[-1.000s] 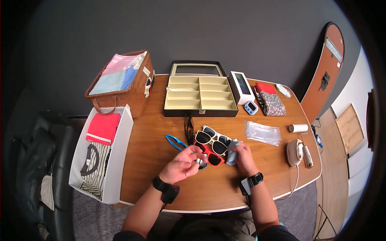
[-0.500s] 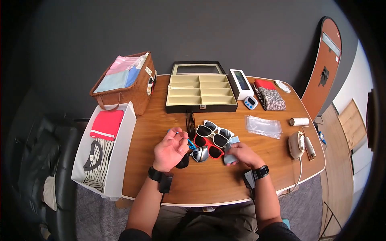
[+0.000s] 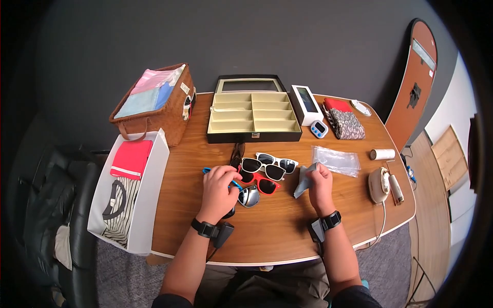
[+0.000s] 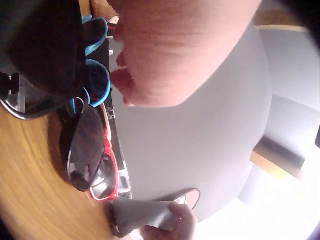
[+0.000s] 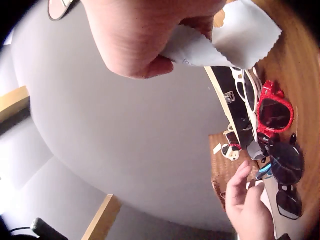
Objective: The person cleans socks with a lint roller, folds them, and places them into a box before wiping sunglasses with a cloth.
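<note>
My right hand [image 3: 321,189] grips a grey-blue cloth [image 3: 303,185], which hangs from the fingers and fans out in the right wrist view [image 5: 245,37]. My left hand [image 3: 218,194] is over the left side of a group of sunglasses, its fingers loosely bent beside blue-framed glasses [image 4: 107,82]; whether they touch is unclear. Red sunglasses [image 3: 267,186] lie between the hands, below a cream-framed pair [image 3: 273,172] and a white-framed pair [image 3: 288,166]. Mirrored sunglasses [image 3: 249,196] are right of my left hand, and a dark pair [image 3: 236,154] lies beyond it. Another dark lens is partly hidden under the hand.
An open compartment case [image 3: 254,137] stands behind the sunglasses. Clear plastic sleeves [image 3: 336,160], a timer [image 3: 319,129], a white box [image 3: 306,105], a lint roller [image 3: 382,154] and a small steamer [image 3: 379,186] are at right. A white bin [image 3: 160,179] and brown basket [image 3: 177,118] are at left.
My left hand has turned palm down and moved over the blue glasses. My right hand has lifted the cloth and shifted right, away from the red sunglasses.
</note>
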Demonstrator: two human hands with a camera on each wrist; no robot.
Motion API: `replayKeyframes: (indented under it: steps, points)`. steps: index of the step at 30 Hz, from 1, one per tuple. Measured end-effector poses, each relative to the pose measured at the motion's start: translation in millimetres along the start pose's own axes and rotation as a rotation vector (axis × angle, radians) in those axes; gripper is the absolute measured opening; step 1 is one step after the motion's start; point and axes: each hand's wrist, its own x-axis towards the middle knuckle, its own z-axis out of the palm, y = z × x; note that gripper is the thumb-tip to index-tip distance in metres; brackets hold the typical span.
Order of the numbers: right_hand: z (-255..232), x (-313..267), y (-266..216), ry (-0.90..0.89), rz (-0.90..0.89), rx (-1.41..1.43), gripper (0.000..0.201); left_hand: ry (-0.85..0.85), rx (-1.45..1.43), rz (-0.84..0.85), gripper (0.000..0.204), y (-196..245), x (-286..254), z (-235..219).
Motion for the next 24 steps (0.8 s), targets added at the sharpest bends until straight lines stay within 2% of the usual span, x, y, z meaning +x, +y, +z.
replayKeyframes:
  steps: [2, 3, 4, 6, 7, 9, 11, 14, 16, 17, 19, 20, 23, 24]
  points:
    - [-0.3, -0.9, 1.6, 0.007, -0.02, 0.088, 0.021, 0.082, 0.39, -0.008, 0.034, 2.0, -5.0, 3.6]
    - [0.1, -0.8, 1.4, 0.011, -0.022, 0.09, 0.021, 0.063, 0.419, -0.08, 0.035, -2.2, -5.0, 2.3]
    - [0.8, -1.0, 0.9, 0.023, -0.004, 0.116, 0.02, 0.06, 0.419, -0.077, 0.035, -5.1, -5.3, 1.7]
    - [1.2, -1.1, -0.5, 0.033, 0.016, 0.144, 0.02, 0.138, 0.593, -0.108, 0.033, -10.9, -6.5, -0.1]
    - [1.8, -1.1, -1.3, 0.036, 0.041, 0.17, 0.018, 0.115, 0.605, -0.142, 0.025, -15.4, -7.6, -1.6]
    - [5.0, -1.7, -6.3, 0.034, 0.069, 0.197, 0.016, 0.086, 0.616, -0.158, 0.021, -22.8, -8.8, -3.7]
    - [9.6, -2.6, -13.6, 0.072, 0.19, 0.393, 0.014, 0.059, 0.627, -0.174, 0.018, -25.1, -8.2, -4.9]
    - [3.5, 1.3, -6.2, 0.069, 0.245, 0.442, 0.011, 0.043, 0.55, -0.201, 0.011, -24.8, -4.8, -4.6]
    - [3.1, 0.8, -5.9, 0.062, 0.255, 0.442, 0.011, 0.105, 0.461, -0.088, 0.014, -23.2, -0.4, -3.3]
    - [2.8, 0.1, -6.3, 0.042, 0.252, 0.416, 0.011, 0.106, 0.46, -0.088, 0.014, -19.4, -0.4, -3.5]
    - [3.8, -0.7, -6.9, 0.023, 0.248, 0.39, 0.012, -0.058, 0.294, -0.025, 0.025, -7.2, -1.0, -8.0]
    - [5.8, -1.2, -7.1, 0.025, 0.246, 0.393, 0.013, -0.058, 0.293, -0.024, 0.025, -0.1, -2.0, -11.4]
    - [3.1, -1.3, -3.4, 0.022, 0.247, 0.388, 0.012, -0.261, 0.316, -0.059, 0.028, 11.8, -4.8, -17.4]
    - [2.2, -0.7, -2.4, 0.009, 0.251, 0.385, 0.01, -0.261, 0.314, -0.057, 0.028, 10.7, -5.3, -17.4]
